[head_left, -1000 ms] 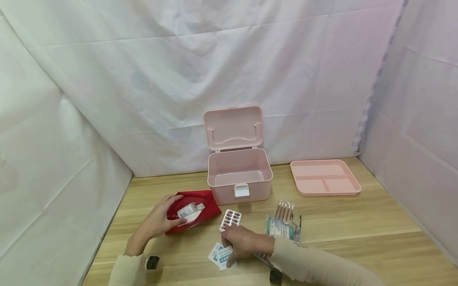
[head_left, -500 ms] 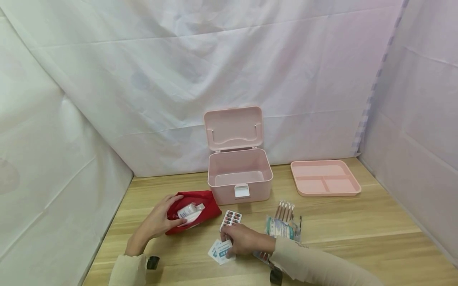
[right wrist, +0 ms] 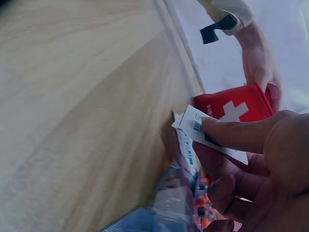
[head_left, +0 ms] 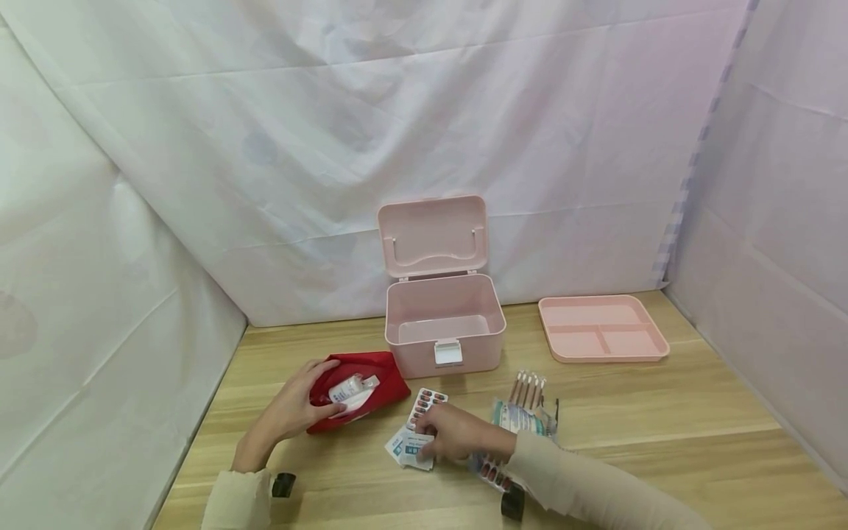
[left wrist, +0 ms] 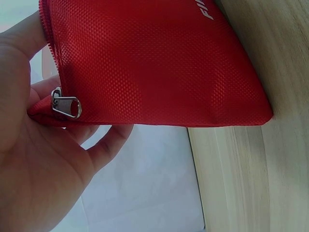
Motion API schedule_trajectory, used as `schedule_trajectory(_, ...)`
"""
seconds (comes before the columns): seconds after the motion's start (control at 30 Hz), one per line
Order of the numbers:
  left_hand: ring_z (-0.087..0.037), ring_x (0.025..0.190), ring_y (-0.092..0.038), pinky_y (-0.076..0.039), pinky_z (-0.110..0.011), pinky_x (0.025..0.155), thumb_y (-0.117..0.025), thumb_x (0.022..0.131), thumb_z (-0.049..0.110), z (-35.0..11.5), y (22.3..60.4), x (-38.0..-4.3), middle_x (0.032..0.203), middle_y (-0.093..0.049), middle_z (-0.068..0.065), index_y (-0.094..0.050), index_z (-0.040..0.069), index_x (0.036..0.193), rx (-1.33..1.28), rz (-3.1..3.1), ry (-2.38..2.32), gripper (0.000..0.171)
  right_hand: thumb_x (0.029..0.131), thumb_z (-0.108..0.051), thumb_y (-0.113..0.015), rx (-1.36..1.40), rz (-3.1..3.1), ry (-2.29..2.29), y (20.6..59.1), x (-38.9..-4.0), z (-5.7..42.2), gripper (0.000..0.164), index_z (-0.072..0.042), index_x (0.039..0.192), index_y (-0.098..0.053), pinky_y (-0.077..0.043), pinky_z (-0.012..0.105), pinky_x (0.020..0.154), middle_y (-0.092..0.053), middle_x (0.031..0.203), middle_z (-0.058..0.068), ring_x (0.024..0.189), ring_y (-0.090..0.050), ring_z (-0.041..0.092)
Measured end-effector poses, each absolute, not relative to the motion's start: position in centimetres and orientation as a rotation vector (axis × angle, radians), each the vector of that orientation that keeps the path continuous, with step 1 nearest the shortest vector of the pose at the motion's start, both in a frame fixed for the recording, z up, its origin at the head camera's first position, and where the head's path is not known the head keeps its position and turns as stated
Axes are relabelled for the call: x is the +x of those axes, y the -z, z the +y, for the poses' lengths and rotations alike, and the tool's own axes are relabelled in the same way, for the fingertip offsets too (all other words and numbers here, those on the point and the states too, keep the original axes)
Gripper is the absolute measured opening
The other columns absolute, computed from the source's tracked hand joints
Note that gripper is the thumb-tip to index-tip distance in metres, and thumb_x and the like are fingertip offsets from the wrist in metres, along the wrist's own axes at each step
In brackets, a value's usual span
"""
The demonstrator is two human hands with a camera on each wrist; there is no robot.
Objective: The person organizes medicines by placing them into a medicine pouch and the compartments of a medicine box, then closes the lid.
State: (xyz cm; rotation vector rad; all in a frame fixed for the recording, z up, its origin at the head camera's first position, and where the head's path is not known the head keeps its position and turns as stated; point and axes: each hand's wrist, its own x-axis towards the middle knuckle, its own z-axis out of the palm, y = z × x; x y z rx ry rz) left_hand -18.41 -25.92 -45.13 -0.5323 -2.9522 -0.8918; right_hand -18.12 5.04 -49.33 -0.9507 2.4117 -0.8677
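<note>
My left hand (head_left: 291, 405) grips the red zipped pouch (head_left: 391, 386) at its left end, with its mouth spread apart. A small white bottle (head_left: 343, 390) and other white items lie inside. In the left wrist view the hand (left wrist: 43, 164) is around the zipper end of the pouch (left wrist: 140, 63). My right hand (head_left: 457, 430) pinches a white-and-blue pad sachet (head_left: 417, 447) between thumb and fingers. Another sachet (head_left: 395, 444) overlaps it on the left. A capsule blister pack (head_left: 426, 403) lies just beyond the right hand, partly covered by it. In the right wrist view the thumb presses the sachet (right wrist: 195, 121).
A pink box (head_left: 445, 357) with a raised lid stands behind. To its right lies a pink divided tray (head_left: 603, 356). Cotton swabs (head_left: 528, 390), a clear packet (head_left: 513, 418) and another capsule blister pack (head_left: 493, 473) lie by the right forearm. White curtains surround the table.
My right hand has moved slightly away from the table's front, drawing the pinched sachet with it. More of the blister pack under the right forearm shows. The left hand and pouch stay put.
</note>
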Motion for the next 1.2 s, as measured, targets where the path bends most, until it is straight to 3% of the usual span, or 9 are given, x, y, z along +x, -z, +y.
schedule_trajectory(0.27, -0.038, 0.125, -0.049, -0.047, -0.059, 0.099, -0.084, 0.079, 0.027, -25.9, 45.1, -18.5, 0.138, -0.051, -0.016, -0.048, 0.007, 0.143, -0.529, -2.957, 0.890, 0.077, 0.086, -0.018, -0.076, -0.909, 2.363, 1.030, 48.3, -18.6, 5.6, 0.005, -0.015, 0.084, -0.072, -0.045, 0.019, 0.064, -0.059, 0.072, -0.014, 0.067, -0.051, -0.001)
schedule_trajectory(0.4, -0.038, 0.125, -0.049, -0.047, -0.059, 0.098, -0.084, 0.079, 0.027, -25.9, 45.0, -18.4, 0.138, -0.051, -0.017, -0.048, 0.006, 0.143, -0.532, -2.955, 0.887, 0.077, 0.095, -0.018, -0.066, -0.909, 2.364, 1.046, 47.6, -18.8, 5.8, 0.015, -0.015, 0.080, -0.066, -0.044, 0.020, 0.062, -0.055, 0.072, -0.010, 0.068, -0.049, 0.002)
schedule_trajectory(0.5, -0.038, 0.125, -0.049, -0.047, -0.059, 0.098, -0.084, 0.079, 0.027, -25.9, 44.9, -18.4, 0.138, -0.052, -0.016, -0.048, 0.006, 0.143, -0.530, -2.958, 0.885, 0.077, 0.098, -0.020, -0.061, -0.858, 2.355, 1.075, 47.1, -18.9, 5.9, 0.014, -0.016, 0.086, -0.068, -0.045, 0.021, 0.064, -0.057, 0.076, -0.010, 0.071, -0.052, 0.003)
schedule_trajectory(0.87, -0.037, 0.123, -0.050, -0.050, -0.057, 0.095, -0.084, 0.078, 0.026, -25.9, 44.9, -18.4, 0.137, -0.051, -0.016, -0.047, 0.007, 0.144, -0.513, -2.972, 0.913, 0.078, 0.094, -0.017, -0.068, -0.966, 2.382, 1.175, 43.9, -20.0, 5.8, 0.010, -0.015, 0.088, -0.075, -0.041, 0.019, 0.056, -0.070, 0.079, 0.007, 0.064, -0.052, 0.004)
schedule_trajectory(1.2, -0.038, 0.124, -0.049, -0.048, -0.059, 0.097, -0.085, 0.078, 0.029, -25.9, 45.0, -18.4, 0.138, -0.052, -0.017, -0.048, 0.006, 0.143, -0.527, -2.962, 0.899, 0.079, 0.092, -0.015, -0.070, -0.956, 2.434, 1.258, 41.3, -20.7, 4.8, 0.004, -0.015, 0.096, -0.073, -0.045, 0.022, 0.069, -0.066, 0.079, -0.010, 0.074, -0.055, 0.007)
